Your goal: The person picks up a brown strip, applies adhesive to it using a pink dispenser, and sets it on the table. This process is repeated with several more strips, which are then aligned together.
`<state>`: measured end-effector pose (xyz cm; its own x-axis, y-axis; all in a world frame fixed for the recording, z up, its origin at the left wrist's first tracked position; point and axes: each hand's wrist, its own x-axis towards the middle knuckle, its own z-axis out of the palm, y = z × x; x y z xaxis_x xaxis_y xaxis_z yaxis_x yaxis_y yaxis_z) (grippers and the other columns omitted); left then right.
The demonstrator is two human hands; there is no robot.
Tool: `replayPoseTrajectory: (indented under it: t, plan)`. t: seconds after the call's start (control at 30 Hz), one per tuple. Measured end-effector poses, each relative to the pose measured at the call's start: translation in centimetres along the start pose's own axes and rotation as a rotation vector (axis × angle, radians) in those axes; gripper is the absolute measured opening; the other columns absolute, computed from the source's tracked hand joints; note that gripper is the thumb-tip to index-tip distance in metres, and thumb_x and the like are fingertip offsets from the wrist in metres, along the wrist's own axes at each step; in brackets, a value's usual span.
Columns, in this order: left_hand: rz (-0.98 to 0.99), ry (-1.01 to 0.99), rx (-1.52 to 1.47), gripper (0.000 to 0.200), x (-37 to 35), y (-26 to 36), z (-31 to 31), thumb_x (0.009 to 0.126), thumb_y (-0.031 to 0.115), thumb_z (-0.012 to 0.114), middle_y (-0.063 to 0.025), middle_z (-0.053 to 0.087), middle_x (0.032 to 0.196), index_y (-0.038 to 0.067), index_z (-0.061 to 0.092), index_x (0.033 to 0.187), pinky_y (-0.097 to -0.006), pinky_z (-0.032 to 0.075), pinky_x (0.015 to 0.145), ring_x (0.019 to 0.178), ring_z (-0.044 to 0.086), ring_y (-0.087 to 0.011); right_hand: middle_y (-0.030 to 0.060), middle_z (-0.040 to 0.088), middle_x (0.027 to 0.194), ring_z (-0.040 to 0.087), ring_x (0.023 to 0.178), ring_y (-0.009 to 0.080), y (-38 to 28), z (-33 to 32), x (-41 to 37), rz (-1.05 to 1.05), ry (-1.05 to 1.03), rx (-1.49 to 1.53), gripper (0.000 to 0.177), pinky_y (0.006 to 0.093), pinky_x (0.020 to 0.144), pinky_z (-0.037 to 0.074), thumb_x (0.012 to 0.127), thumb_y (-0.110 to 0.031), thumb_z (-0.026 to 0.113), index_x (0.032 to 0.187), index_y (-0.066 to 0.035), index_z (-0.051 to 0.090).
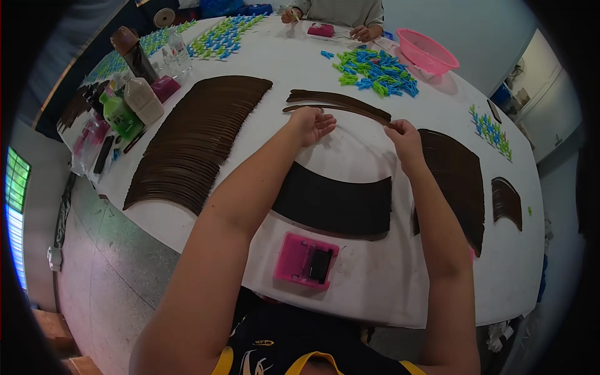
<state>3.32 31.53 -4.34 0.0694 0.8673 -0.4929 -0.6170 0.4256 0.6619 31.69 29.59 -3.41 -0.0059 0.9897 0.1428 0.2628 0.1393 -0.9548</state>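
Note:
Beyond the middle of the table, a thin, curved dark brown strip (362, 111) runs between my hands. My right hand (405, 142) pinches its right end. At the strip's left part is my left hand (314, 127), palm turned up, fingers loosely curled and apart; whether it touches the strip is hard to tell. Just behind lies a second brown strip bundle (325, 96). Nearer to me is a curved black panel (340, 203). A large row of overlapping brown strips (194, 134) spreads out on the left, and another brown stack (453, 181) lies beside my right forearm.
A pink tray with a black block (306, 260) sits near the front edge. Blue and green clips (378, 70) are heaped by a pink basin (428, 51). Bottles (142, 100) stand at left. A small brown stack (506, 202) lies far right. Another person (340, 11) sits opposite.

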Motion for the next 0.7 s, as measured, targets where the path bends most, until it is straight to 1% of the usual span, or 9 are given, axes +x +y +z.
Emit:
replayPoseTrajectory:
  t: [0.13,0.17,0.2,0.23,0.3,0.43,0.57,0.63,0.7]
  plan:
    - [0.057,-0.002,0.417,0.029,-2.5,0.0,0.8,0.103,0.006,0.048,-0.0157,0.066,0.112,-0.005,0.061,0.126,-0.0365,0.063,0.080,0.101,0.070,-0.0241,0.0015,0.068,0.096,0.060,0.088,0.0120,1.4,-0.1,1.4,0.044,-0.014,-0.153,0.025,0.0274,0.082,0.049,0.092,-0.016,0.078,0.111,-0.002,0.071]
    - [0.128,-0.035,0.787,0.029,-3.1,0.1,0.8,0.102,0.008,0.051,-0.0158,0.066,0.113,-0.002,0.064,0.125,-0.0390,0.062,0.082,0.102,0.070,-0.0266,0.0015,0.068,0.096,0.060,0.088,0.0120,1.9,-0.2,1.9,0.049,-0.009,-0.153,0.025,0.0274,0.082,0.049,0.092,-0.016,0.078,0.111,-0.002,0.071]
    - [0.204,-0.071,1.156,0.029,-3.4,0.0,0.7,0.100,0.010,0.055,-0.0159,0.067,0.115,0.000,0.067,0.125,-0.0415,0.060,0.085,0.104,0.070,-0.0292,0.0073,0.070,0.100,0.065,0.090,0.0181,3.0,-0.2,2.7,0.035,-0.020,-0.295,0.027,0.0319,0.084,0.052,0.089,-0.019,0.080,0.111,-0.005,0.072]
    - [0.205,-0.076,1.159,0.029,-3.4,-0.6,0.3,0.100,0.010,0.055,-0.0159,0.067,0.115,0.000,0.067,0.125,-0.0415,0.060,0.085,0.104,0.070,-0.0292,0.0130,0.071,0.105,0.069,0.092,0.0242,3.8,-0.1,3.2,0.020,-0.031,-0.437,0.029,0.0365,0.087,0.055,0.086,-0.023,0.081,0.110,-0.008,0.074]
    - [0.835,-0.018,1.728,0.026,-3.8,-2.1,-0.8,0.097,0.015,0.060,-0.0169,0.067,0.120,0.002,0.070,0.116,-0.0472,0.056,0.092,0.109,0.068,-0.0369,0.0151,0.069,0.111,0.068,0.099,0.0292,4.6,0.4,3.7,0.066,-0.017,-0.527,0.032,0.0409,0.091,0.055,0.085,-0.026,0.081,0.111,-0.010,0.074]
    - [0.934,0.034,1.823,0.027,-3.7,-3.4,-1.2,0.096,0.020,0.063,-0.0175,0.064,0.124,0.002,0.067,0.116,-0.0509,0.054,0.097,0.110,0.065,-0.0426,0.0165,0.060,0.126,0.061,0.119,0.0380,3.4,1.1,1.6,0.028,0.170,-0.773,0.039,0.0500,0.101,0.052,0.083,-0.032,0.080,0.116,-0.013,0.071]
    - [0.982,0.071,1.898,0.028,-3.5,-3.6,-1.1,0.097,0.024,0.064,-0.0170,0.062,0.125,0.003,0.063,0.117,-0.0514,0.054,0.095,0.111,0.064,-0.0406,0.0162,0.057,0.129,0.057,0.123,0.0398,2.3,1.2,-1.3,-0.033,0.212,-0.805,0.043,0.0516,0.103,0.050,0.083,-0.034,0.080,0.119,-0.014,0.069]
    - [0.990,0.056,1.905,0.030,-3.3,-3.6,-0.9,0.097,0.025,0.064,-0.0171,0.062,0.126,0.004,0.062,0.119,-0.0516,0.054,0.094,0.111,0.064,-0.0406,0.0170,0.057,0.129,0.056,0.123,0.0390,1.3,1.2,-3.0,-0.073,0.000,-0.785,0.046,0.0505,0.104,0.049,0.082,-0.036,0.081,0.122,-0.014,0.069]
    - [0.964,0.059,1.945,0.033,-3.1,-3.4,-0.6,0.098,0.027,0.063,-0.0172,0.062,0.127,0.003,0.060,0.121,-0.0517,0.054,0.094,0.111,0.064,-0.0404,0.0176,0.056,0.129,0.055,0.125,0.0389,0.2,1.7,-4.0,-0.039,-0.028,-0.814,0.052,0.0509,0.105,0.047,0.084,-0.042,0.079,0.127,-0.014,0.069]
